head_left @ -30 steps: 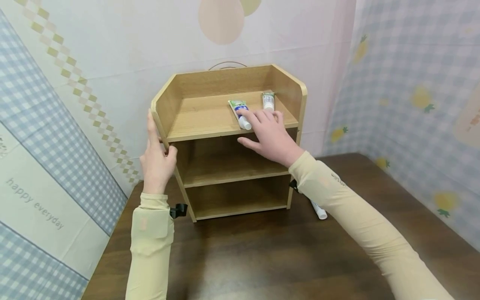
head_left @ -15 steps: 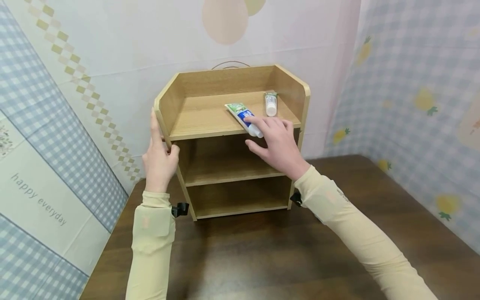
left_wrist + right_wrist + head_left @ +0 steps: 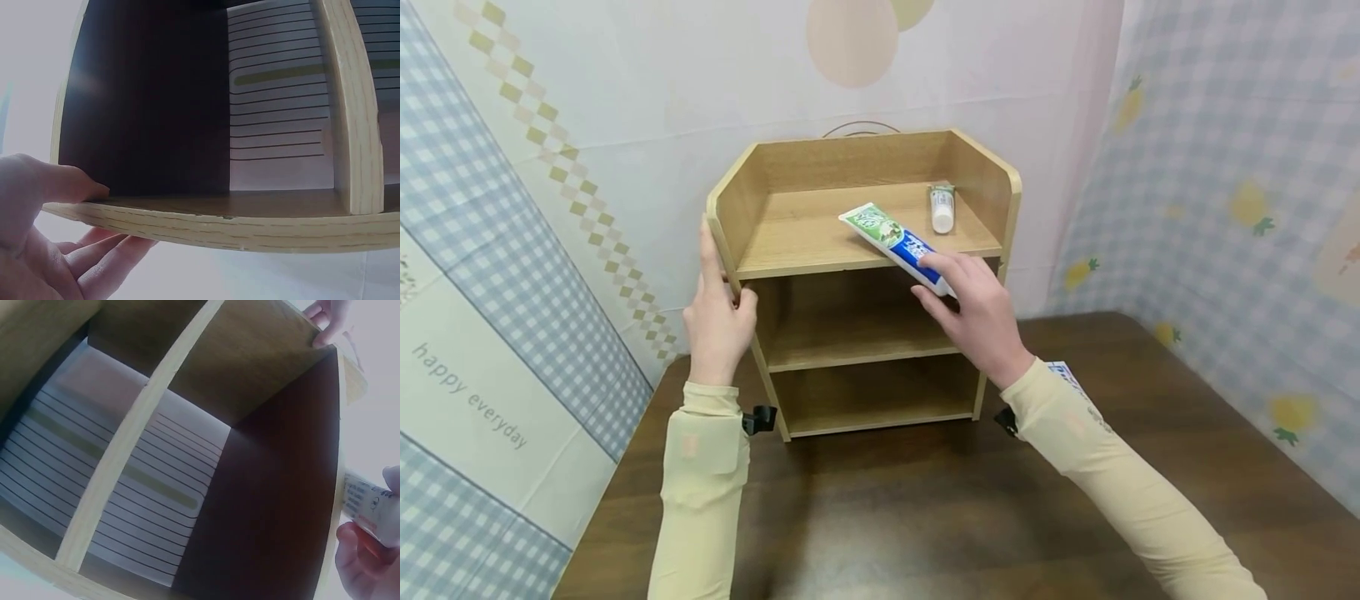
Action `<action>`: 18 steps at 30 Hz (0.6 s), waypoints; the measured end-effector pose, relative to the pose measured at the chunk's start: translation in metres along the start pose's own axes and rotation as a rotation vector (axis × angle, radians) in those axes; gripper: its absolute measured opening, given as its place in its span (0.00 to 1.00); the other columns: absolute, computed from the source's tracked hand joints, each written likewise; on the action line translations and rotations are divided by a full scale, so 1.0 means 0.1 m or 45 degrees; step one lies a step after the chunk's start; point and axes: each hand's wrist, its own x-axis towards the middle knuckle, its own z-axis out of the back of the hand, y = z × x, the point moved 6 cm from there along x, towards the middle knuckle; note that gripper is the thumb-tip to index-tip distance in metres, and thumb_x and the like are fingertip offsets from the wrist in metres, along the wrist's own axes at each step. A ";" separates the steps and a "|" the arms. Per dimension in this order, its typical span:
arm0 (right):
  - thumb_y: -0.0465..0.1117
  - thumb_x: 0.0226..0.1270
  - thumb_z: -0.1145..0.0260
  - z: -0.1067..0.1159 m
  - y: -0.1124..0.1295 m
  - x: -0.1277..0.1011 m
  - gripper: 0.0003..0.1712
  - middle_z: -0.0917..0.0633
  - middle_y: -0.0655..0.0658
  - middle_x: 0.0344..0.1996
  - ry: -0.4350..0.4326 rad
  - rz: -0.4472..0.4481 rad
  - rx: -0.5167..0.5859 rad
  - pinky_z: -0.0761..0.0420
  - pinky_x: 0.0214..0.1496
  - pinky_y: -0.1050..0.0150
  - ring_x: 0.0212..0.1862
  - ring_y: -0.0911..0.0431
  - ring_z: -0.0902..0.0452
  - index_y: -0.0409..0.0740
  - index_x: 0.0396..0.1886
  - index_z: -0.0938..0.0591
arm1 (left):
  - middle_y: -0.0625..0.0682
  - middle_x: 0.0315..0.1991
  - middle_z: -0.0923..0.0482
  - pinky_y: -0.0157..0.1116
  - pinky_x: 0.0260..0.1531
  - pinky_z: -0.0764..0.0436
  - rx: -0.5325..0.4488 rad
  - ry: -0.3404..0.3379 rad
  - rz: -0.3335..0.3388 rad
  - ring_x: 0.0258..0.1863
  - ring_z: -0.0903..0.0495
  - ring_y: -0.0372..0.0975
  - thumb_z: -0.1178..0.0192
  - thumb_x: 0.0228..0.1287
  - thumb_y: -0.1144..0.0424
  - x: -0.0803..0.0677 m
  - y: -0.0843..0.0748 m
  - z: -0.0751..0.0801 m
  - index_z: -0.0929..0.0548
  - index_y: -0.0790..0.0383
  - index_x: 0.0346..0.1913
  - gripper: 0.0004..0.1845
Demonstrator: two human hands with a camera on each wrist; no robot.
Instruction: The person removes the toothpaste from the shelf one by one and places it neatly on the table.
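L hand (image 3: 718,321) is gripping the near left side panel of the wooden shelf unit (image 3: 790,162), thumb inside, fingers outside, w/ the palm against the panel edge. Moving right: the toothpaste tube (image 3: 895,243) is sitting half off the top shelf's front edge, long axis running diagonally from far-left (crimped green end over the shelf) to near-right (cap end). R hand (image 3: 973,312) is pinching that near-right cap end btwn thumb and fingers, so the grip is at the tube's low end and the rest of the tube is extending up and away to the far left. R hand is the nearer one by far; L is well apart on the frame. A second small tube (image 3: 942,208) is lying near the top shelf's far right corner. Farthest right, a printed item (image 3: 1063,372) is peeking out behind the R sleeve on the table (image 3: 925,517).

Head view is showing the tube's full length and tilt. R wrist view is showing only the tube (image 3: 370,509) end btwn fingertips, plus the empty lower compartments from below. L wrist view is showing the thumb (image 3: 62,184) hooked over the panel edge, no tube.
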 end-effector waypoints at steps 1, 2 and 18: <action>0.40 0.59 0.29 0.00 0.00 -0.01 0.20 0.15 0.39 0.47 -0.006 0.000 0.006 0.20 0.47 0.51 0.47 0.45 0.21 0.43 0.50 0.22 | 0.62 0.61 0.25 0.48 0.26 0.31 0.001 0.001 0.001 0.30 0.23 0.55 0.51 0.59 0.68 0.00 0.00 0.00 0.61 0.37 0.77 0.48; 0.39 0.58 0.28 0.01 -0.01 -0.02 0.20 0.15 0.39 0.48 -0.012 -0.003 0.012 0.20 0.46 0.51 0.47 0.45 0.21 0.42 0.50 0.22 | 0.62 0.61 0.25 0.48 0.26 0.31 0.005 0.002 0.001 0.29 0.23 0.55 0.52 0.58 0.68 0.00 -0.01 0.00 0.61 0.37 0.77 0.48; 0.34 0.56 0.28 -0.16 -0.21 -0.43 0.33 0.16 0.40 0.48 0.143 0.004 0.024 0.17 0.46 0.54 0.48 0.49 0.18 0.47 0.63 0.24 | 0.62 0.61 0.25 0.48 0.25 0.32 0.021 -0.012 -0.016 0.26 0.28 0.53 0.51 0.58 0.68 0.00 -0.01 0.01 0.61 0.39 0.77 0.47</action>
